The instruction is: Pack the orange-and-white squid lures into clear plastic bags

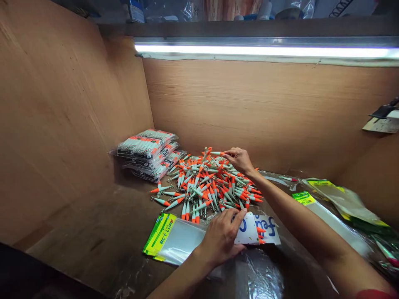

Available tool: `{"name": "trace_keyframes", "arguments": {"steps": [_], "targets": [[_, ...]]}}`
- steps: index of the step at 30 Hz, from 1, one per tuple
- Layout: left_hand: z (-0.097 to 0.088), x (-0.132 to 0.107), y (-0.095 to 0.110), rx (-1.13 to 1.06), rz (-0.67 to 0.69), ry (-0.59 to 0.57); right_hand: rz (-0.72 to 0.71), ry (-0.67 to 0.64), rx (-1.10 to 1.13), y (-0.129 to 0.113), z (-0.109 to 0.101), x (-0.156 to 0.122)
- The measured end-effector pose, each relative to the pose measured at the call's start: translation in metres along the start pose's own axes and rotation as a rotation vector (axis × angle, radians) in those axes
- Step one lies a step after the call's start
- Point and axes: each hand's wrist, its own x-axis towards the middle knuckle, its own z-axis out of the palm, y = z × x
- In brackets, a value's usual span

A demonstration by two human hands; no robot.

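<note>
A heap of orange-and-pale-green fishing lures (pixel 207 185) lies in the middle of the brown work surface. My right hand (pixel 239 160) reaches to the far side of the heap and pinches one lure (pixel 216 153) by its end. My left hand (pixel 221 238) rests with curled fingers on a stack of clear packaging bags (pixel 183 241) with green-yellow headers, holding a bag whose open end (pixel 255 228) shows a few orange lure tips.
Packed bags of lures (pixel 149 151) are stacked at the back left against the wooden wall. More empty bags and plastic sheets (pixel 339 203) lie at the right. Wooden walls enclose the bench; a strip light (pixel 264 50) runs above.
</note>
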Motion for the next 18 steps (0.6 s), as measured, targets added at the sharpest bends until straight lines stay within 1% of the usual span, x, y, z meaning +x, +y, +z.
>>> {"name": "trace_keyframes", "arguments": {"steps": [4,6,9,11,13,14,17,18], "targets": [[0.004,0.001,-0.001,0.022,0.015,-0.030,0.023,0.105,0.050,0.018,-0.034,-0.015],[0.005,0.001,-0.002,0.038,0.017,-0.046,0.049,0.171,0.112,0.026,-0.054,-0.029],[0.004,0.001,-0.003,0.051,0.016,-0.060,0.140,0.242,0.252,0.045,-0.088,-0.062],[0.004,0.001,-0.002,0.054,0.023,-0.064,0.271,0.245,0.369,0.062,-0.109,-0.094],[0.004,0.002,-0.001,0.052,0.031,-0.067,0.469,0.190,0.537,0.079,-0.121,-0.131],[0.004,0.003,-0.001,0.050,0.038,-0.070,0.581,0.126,0.628,0.085,-0.123,-0.150],[0.008,0.005,0.000,0.034,0.055,-0.083,0.892,-0.109,0.895,0.090,-0.115,-0.203],[0.009,0.005,0.000,0.026,0.060,-0.089,0.961,-0.147,0.980,0.087,-0.109,-0.216]]}}
